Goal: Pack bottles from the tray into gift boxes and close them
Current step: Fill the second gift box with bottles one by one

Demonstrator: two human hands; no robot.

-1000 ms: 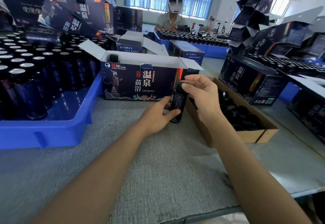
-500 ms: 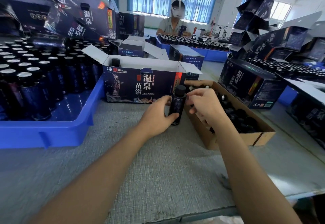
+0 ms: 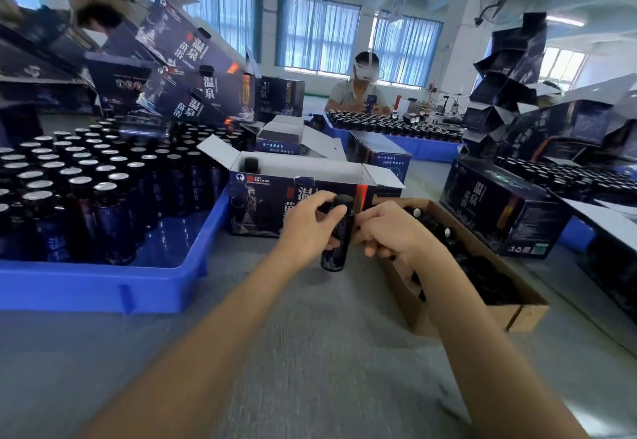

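A dark bottle [image 3: 339,231] with a black cap is upright, a little above the grey table, in front of the open gift box [image 3: 256,206]. My left hand [image 3: 305,228] grips the bottle from the left, thumb near the cap. My right hand [image 3: 389,231] is at the bottle's right side, its curled fingers against the body. One bottle [image 3: 251,164] stands inside the gift box at its left end. The blue tray [image 3: 103,288] on the left holds several dark bottles with silver tops.
An open cardboard box [image 3: 448,316] of black caps lies right of my hands. A closed gift box [image 3: 499,212] stands beyond it. More gift boxes are stacked at back left and right. A person sits across the table behind another blue tray [image 3: 424,149].
The bottle has come up off the table in my left hand. My right hand has dropped from the cap to the bottle's side. The view has tilted upward.
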